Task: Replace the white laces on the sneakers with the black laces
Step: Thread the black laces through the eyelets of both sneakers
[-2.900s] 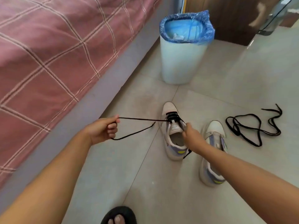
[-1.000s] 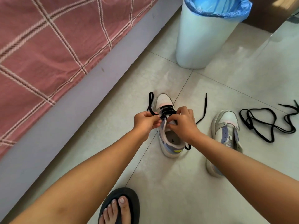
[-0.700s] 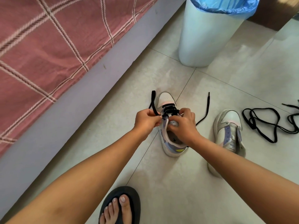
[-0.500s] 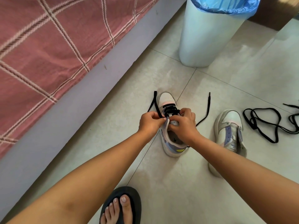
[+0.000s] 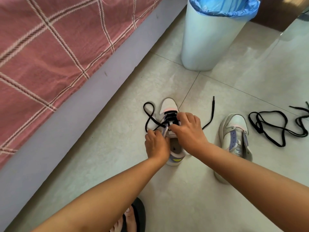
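A white sneaker (image 5: 168,105) with lilac trim stands on the floor, its front eyelets threaded with a black lace (image 5: 148,117). That lace loops out to the left, and its other end trails right toward a tip on the tile. My left hand (image 5: 156,144) pinches the lace at the sneaker's left side. My right hand (image 5: 187,129) holds the sneaker's tongue area, fingers curled over the eyelets. A second sneaker (image 5: 234,134) without laces stands to the right. A loose black lace (image 5: 274,128) lies coiled beyond it.
A white bin (image 5: 210,37) with a blue liner stands on the floor behind the sneakers. A bed with a pink checked cover (image 5: 50,47) and grey frame runs along the left. My foot in a black sandal (image 5: 133,218) is at the bottom edge.
My left hand slid back along the sneaker's left side toward the heel, and the lace on the left now forms a wider loop. My right hand stays on the eyelets.
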Tool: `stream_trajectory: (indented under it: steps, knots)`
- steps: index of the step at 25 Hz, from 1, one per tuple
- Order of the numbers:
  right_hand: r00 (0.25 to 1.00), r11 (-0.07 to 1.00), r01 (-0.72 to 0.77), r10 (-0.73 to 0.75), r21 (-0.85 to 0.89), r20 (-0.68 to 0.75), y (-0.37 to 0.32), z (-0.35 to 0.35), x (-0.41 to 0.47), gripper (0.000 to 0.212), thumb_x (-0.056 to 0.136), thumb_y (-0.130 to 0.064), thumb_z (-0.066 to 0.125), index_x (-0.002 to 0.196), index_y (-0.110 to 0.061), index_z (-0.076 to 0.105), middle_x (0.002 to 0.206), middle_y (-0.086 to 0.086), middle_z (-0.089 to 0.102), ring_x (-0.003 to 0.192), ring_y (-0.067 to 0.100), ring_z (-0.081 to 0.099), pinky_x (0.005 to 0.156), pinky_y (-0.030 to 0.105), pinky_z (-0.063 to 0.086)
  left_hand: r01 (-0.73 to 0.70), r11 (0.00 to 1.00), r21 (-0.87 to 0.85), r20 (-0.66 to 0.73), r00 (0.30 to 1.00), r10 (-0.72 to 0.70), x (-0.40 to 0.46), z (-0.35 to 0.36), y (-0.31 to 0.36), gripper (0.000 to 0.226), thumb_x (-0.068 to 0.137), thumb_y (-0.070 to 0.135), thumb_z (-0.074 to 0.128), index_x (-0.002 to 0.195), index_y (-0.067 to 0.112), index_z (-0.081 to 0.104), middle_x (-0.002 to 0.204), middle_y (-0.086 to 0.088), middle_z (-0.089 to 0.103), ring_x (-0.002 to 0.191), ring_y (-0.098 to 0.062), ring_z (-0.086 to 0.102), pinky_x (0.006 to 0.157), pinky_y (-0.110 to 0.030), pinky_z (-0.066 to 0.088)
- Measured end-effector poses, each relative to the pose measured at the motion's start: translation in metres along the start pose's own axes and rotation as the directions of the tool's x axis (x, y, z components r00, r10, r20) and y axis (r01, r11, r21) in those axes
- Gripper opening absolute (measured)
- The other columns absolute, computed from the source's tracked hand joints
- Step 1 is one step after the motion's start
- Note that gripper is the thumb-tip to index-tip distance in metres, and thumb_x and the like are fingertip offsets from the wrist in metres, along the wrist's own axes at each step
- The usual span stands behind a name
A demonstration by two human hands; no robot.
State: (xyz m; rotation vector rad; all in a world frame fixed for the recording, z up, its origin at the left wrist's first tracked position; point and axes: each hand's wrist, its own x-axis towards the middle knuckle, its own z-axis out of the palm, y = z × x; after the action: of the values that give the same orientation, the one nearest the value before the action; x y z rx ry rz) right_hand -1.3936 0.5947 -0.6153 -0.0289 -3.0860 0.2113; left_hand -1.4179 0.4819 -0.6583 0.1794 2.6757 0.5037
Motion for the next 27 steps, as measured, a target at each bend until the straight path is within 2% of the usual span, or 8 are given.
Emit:
stream_trajectory:
  steps: [4, 8, 11, 12, 15, 16, 22, 27]
  knots:
    - [0.9, 0.906, 0.418, -0.403, -0.071, 0.165, 0.027, -0.034, -0.055, 0.035, 0.056, -0.004, 0.048, 0.077, -0.021, 0.069, 0.071, 0.001, 0.059, 0.062, 0.022, 0.057, 0.052, 0.027, 0.045, 0.015, 1.0, -0.023, 0.025, 1.0, -0.015, 0.008, -0.001, 0.002, 0.035, 0.097, 0.028, 0.041, 0.122, 0.005, 0.05, 0.128, -0.013, 0.041, 0.118, -0.029, 0.04, 0.095, -0.033, 0.034]
    - [0.583, 0.79, 0.611, -0.499, 0.059, 0.641, 0.033, -0.041, -0.138, 0.014, 0.054, -0.033, 0.067, 0.066, -0.037, 0.065, 0.049, -0.011, 0.051, 0.047, 0.007, 0.052, 0.04, 0.013, 0.027, 0.035, 0.998, -0.047, 0.048, 0.998, -0.033, 0.007, -0.002, 0.003, 0.035, 0.098, 0.027, 0.04, 0.123, 0.005, 0.048, 0.128, -0.013, 0.04, 0.118, -0.028, 0.04, 0.096, -0.033, 0.035]
    - [0.331, 0.776, 0.597, -0.469, 0.203, 0.819, 0.023, -0.032, -0.144, 0.02, 0.084, -0.033, 0.058, 0.103, -0.032, 0.064, 0.091, -0.002, 0.066, 0.088, 0.021, 0.061, 0.049, 0.025, 0.021, 0.063, 0.988, -0.14, 0.114, 0.992, -0.047, 0.007, -0.004, 0.004, 0.037, 0.098, 0.026, 0.04, 0.128, 0.005, 0.045, 0.13, -0.014, 0.037, 0.121, -0.028, 0.037, 0.098, -0.034, 0.034]
    - [0.374, 0.841, 0.498, -0.429, 0.213, 0.822, 0.02, -0.032, -0.13, 0.025, 0.095, -0.026, 0.045, 0.116, -0.024, 0.057, 0.107, 0.006, 0.062, 0.102, 0.028, 0.056, 0.057, 0.032, 0.032, 0.085, 0.976, -0.2, 0.156, 0.986, -0.054, 0.008, -0.006, 0.004, 0.038, 0.097, 0.025, 0.04, 0.129, 0.005, 0.044, 0.13, -0.014, 0.036, 0.122, -0.028, 0.036, 0.099, -0.034, 0.034]
    - [0.858, 0.987, 0.06, -0.128, 0.15, 0.498, 0.017, -0.033, -0.069, 0.033, 0.099, -0.036, 0.035, 0.124, -0.021, 0.051, 0.112, 0.003, 0.058, 0.107, 0.024, 0.052, 0.08, 0.036, 0.043, 0.152, 0.921, -0.359, 0.236, 0.969, -0.068, 0.01, -0.012, -0.002, 0.04, 0.092, 0.023, 0.047, 0.128, 0.008, 0.045, 0.129, -0.011, 0.036, 0.118, -0.027, 0.042, 0.095, -0.032, 0.039]
    - [0.933, 0.983, -0.058, -0.009, 0.176, 0.359, 0.016, -0.032, -0.049, 0.032, 0.098, -0.036, 0.038, 0.12, -0.019, 0.055, 0.109, 0.002, 0.06, 0.105, 0.023, 0.052, 0.079, 0.035, 0.044, 0.154, 0.907, -0.392, 0.235, 0.97, -0.063, 0.01, -0.015, -0.005, 0.041, 0.09, 0.023, 0.05, 0.128, 0.01, 0.046, 0.127, -0.009, 0.037, 0.115, -0.025, 0.046, 0.091, -0.03, 0.04]
    - [0.877, 0.952, -0.301, 0.254, 0.055, 0.408, -0.014, -0.008, 0.015, 0.031, 0.093, -0.03, 0.046, 0.108, -0.012, 0.066, 0.118, 0.009, 0.046, 0.111, 0.029, 0.036, 0.09, 0.035, 0.036, 0.095, 0.881, -0.463, 0.198, 0.98, -0.002, 0.006, -0.02, -0.01, 0.043, 0.087, 0.025, 0.057, 0.128, 0.014, 0.048, 0.119, -0.002, 0.039, 0.086, -0.012, 0.051, 0.068, -0.018, 0.039]
    - [0.869, 0.961, -0.236, 0.14, 0.148, 0.475, -0.011, -0.021, -0.005, 0.027, 0.095, -0.024, 0.045, 0.102, -0.008, 0.066, 0.115, 0.01, 0.047, 0.108, 0.029, 0.037, 0.09, 0.032, 0.035, 0.189, 0.81, -0.555, 0.231, 0.971, -0.068, 0.008, -0.015, -0.011, 0.041, 0.089, 0.026, 0.058, 0.126, 0.01, 0.05, 0.119, -0.015, 0.046, 0.076, -0.028, 0.061, 0.042, -0.013, 0.043]
